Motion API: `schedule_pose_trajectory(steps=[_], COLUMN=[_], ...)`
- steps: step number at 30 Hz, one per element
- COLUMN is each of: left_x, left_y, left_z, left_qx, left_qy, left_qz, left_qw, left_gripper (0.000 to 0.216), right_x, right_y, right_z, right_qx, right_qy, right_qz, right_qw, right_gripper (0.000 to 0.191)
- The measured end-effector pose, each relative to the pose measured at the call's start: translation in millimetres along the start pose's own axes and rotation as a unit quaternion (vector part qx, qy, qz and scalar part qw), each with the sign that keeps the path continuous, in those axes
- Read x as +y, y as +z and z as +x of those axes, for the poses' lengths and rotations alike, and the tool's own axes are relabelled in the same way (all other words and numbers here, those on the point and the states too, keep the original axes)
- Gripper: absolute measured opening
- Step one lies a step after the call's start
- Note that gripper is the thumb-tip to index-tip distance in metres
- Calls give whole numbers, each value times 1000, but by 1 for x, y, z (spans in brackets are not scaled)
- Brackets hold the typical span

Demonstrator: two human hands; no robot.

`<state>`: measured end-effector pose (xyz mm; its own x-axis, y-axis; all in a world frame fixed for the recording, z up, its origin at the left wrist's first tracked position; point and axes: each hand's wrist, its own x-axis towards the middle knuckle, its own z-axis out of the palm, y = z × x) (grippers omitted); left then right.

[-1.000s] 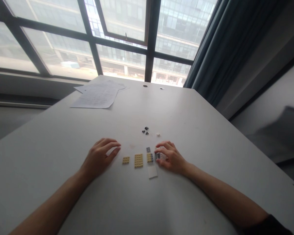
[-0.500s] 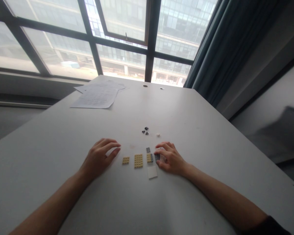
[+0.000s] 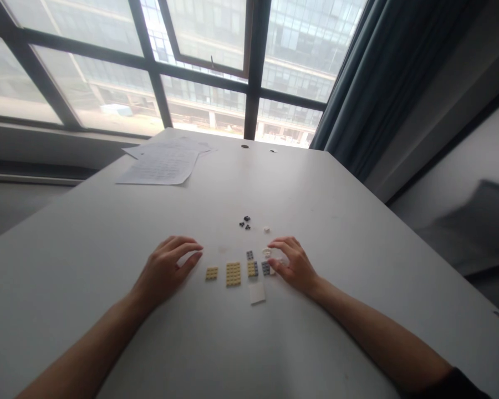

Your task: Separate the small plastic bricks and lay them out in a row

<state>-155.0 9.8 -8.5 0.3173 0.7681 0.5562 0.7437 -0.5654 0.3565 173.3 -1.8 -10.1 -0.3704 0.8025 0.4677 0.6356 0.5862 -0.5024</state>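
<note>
Small building-brick plates lie in a row on the white table point(image 3: 108, 233): a small tan plate point(image 3: 212, 272), a larger tan plate point(image 3: 233, 274), a tan-and-grey plate point(image 3: 253, 269), a grey plate point(image 3: 266, 268) and a little grey piece point(image 3: 249, 255). A flat white tile point(image 3: 257, 293) lies just in front of them. My left hand point(image 3: 166, 269) rests flat on the table left of the row, fingers spread, holding nothing. My right hand point(image 3: 293, 263) rests at the row's right end, fingers curved and loosely apart, fingertips beside the grey plate and a small round white piece point(image 3: 266, 252).
Several tiny black pieces point(image 3: 245, 223) and a small white piece point(image 3: 266, 228) lie farther back. Printed sheets of paper point(image 3: 160, 163) sit at the far left of the table. Windows run behind, a dark curtain point(image 3: 382, 83) hangs at the right.
My right hand has drawn back a little to the right, uncovering the grey plate and a small round white piece. My left hand has stayed put.
</note>
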Motion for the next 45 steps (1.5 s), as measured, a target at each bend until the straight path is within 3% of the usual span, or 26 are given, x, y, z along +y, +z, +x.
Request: schedule_pose_trajectory(steps=[2, 4, 10, 18, 30, 38, 45], left_x=[1, 1, -1, 0, -2, -3, -2], left_y=[0, 0, 2, 1, 3, 3, 3], left_z=[1, 1, 1, 1, 1, 0, 1], left_qx=[1, 1, 0, 2, 0, -1, 0], left_qy=[-3, -5, 5, 0, 9, 18, 18], left_qz=[-2, -3, 3, 5, 3, 3, 10], left_qw=[1000, 1000, 1000, 1000, 1000, 1000, 1000], left_gripper=[23, 23, 21, 22, 21, 21, 23], right_x=[8, 20, 51, 54, 53, 14, 0], right_y=[-4, -8, -2, 8, -1, -26, -14], right_z=[8, 19, 58, 77, 51, 5, -31], right_qx=[42, 44, -46, -83, -65, -26, -46], right_qy=[31, 64, 75, 79, 70, 5, -23], right_qz=[3, 1, 5, -10, 14, 54, 31], right_qw=[999, 997, 996, 993, 995, 998, 998], right_gripper=[25, 27, 27, 12, 3, 4, 7])
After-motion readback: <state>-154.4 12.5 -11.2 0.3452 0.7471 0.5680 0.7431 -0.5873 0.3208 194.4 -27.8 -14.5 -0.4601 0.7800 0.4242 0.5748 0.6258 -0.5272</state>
